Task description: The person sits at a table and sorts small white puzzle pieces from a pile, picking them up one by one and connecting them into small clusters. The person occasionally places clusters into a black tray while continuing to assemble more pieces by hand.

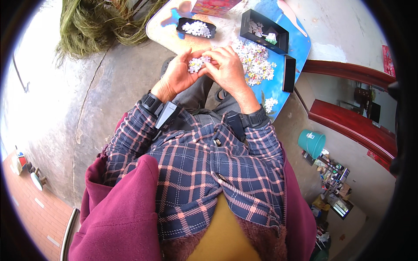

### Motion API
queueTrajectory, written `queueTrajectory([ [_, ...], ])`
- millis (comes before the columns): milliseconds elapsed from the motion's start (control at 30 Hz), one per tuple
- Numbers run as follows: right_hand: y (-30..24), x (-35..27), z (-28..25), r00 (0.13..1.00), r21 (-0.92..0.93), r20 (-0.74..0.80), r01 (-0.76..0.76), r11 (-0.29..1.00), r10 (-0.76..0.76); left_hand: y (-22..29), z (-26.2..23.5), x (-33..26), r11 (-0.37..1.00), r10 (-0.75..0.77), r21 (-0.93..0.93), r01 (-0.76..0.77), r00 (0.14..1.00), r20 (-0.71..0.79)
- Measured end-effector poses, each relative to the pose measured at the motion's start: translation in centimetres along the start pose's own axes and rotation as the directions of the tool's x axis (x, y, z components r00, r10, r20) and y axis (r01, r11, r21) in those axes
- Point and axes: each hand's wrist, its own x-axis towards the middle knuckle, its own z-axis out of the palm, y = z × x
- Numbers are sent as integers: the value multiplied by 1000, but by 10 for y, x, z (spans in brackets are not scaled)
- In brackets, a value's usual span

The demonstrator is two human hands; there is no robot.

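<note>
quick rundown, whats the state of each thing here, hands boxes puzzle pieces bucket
left hand: cupped, holding joined puzzle pieces
right hand: fingers pinching those same pieces
loose pile: scattered on the blue table
black tray: open, holds pieces
black box: open, a few pieces inside
teal bucket: upright on the floor

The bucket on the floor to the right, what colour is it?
The bucket is teal, a blue-green, with a pale label on its side; the head view shows it.
</note>
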Motion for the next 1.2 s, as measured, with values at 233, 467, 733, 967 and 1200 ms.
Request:
queueTrajectory([
  [233,-1,8,-7,988,230,-18,-147,962,155,-1,6,0,996,45,83,-35,992,-121],
  [467,2,78,-65,903,219,-418,-2,976,96,6,10,-1,997,77,23,-77,997,17],
  [733,17,128,-84,869,-78,-495,-70,995,22,8,15,-3,994,109,11,-109,994,20],
  [967,-2,25,-21,994,-40,-61,90,995,-92,8,0,3,996,73,-68,-66,990,119],
  [1200,-6,-2,-7,996,-166,-84,17,986,-32,-2,7,4,996,71,45,-70,997,-21],
])
